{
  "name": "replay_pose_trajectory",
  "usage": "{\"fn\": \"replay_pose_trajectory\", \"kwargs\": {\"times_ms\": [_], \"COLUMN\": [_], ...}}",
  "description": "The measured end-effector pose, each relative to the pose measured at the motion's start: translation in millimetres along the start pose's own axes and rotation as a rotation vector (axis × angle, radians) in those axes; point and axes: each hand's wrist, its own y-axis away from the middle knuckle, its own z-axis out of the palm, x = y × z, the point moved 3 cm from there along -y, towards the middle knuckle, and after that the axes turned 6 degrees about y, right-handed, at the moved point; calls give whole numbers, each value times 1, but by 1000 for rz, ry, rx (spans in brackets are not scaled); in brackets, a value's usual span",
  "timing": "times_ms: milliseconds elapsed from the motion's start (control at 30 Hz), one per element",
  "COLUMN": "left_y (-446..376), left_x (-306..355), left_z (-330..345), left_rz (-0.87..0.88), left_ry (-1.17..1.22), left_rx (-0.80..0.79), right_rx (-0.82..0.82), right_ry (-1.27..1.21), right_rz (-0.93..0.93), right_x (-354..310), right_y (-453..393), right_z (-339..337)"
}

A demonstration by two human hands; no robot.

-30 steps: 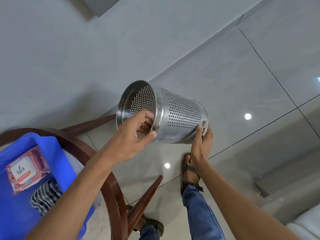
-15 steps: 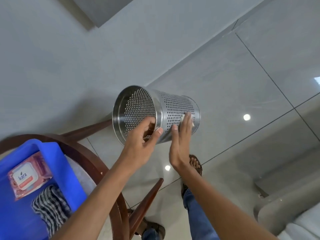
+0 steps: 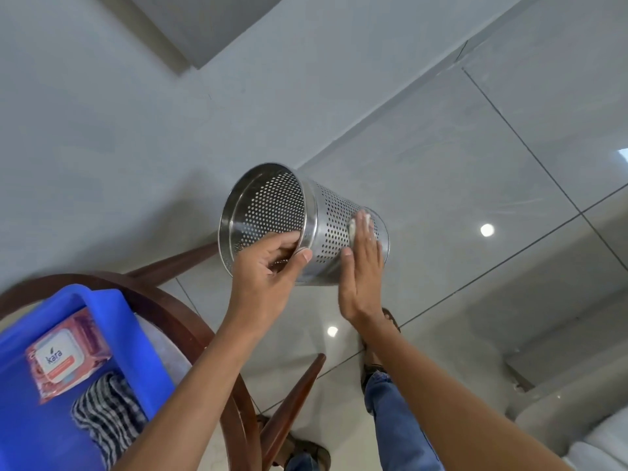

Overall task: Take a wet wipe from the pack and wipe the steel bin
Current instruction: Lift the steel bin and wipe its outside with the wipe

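Note:
A perforated steel bin [image 3: 326,215] is held in the air on its side, with its open mouth turned toward me and to the left. My left hand [image 3: 268,266] grips its rim, fingers inside and thumb outside. My right hand [image 3: 362,263] lies flat against the bin's outer wall near the base and presses a white wet wipe [image 3: 355,223] onto it; only an edge of the wipe shows above the fingers. The pink wet wipe pack [image 3: 64,360] lies closed in a blue tub at the lower left.
The blue tub [image 3: 125,321] sits on a round table with a dark wooden rim [image 3: 176,314] and also holds a checked cloth [image 3: 105,413]. Below are a glossy tiled floor, my jeans and sandalled feet. A pale sofa edge [image 3: 577,433] shows at the lower right.
My right hand moved from under the bin's base up onto its side wall and now slides the wipe along it. The bin has tilted a little, and my left hand keeps its grip.

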Motion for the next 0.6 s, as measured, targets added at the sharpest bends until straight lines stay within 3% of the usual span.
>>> {"fn": "replay_pose_trajectory", "kwargs": {"times_ms": [133, 200, 400, 600], "left_y": [6, 9, 1, -6], "left_x": [-1, -2, 18, 37], "left_z": [-2, -1, 2, 15], "left_rz": [18, -3, 53, 147], "left_ry": [2, -4, -167, -314], "left_rx": [-68, -122, -219, -91], "right_rx": [-1, -23, 72, 92], "right_ry": [-104, -186, -272, -320], "right_rz": [450, 579, 577, 576], "right_x": [45, 54, 46, 27], "right_y": [-7, -9, 0, 6], "right_z": [-15, -19, -26, -28]}}
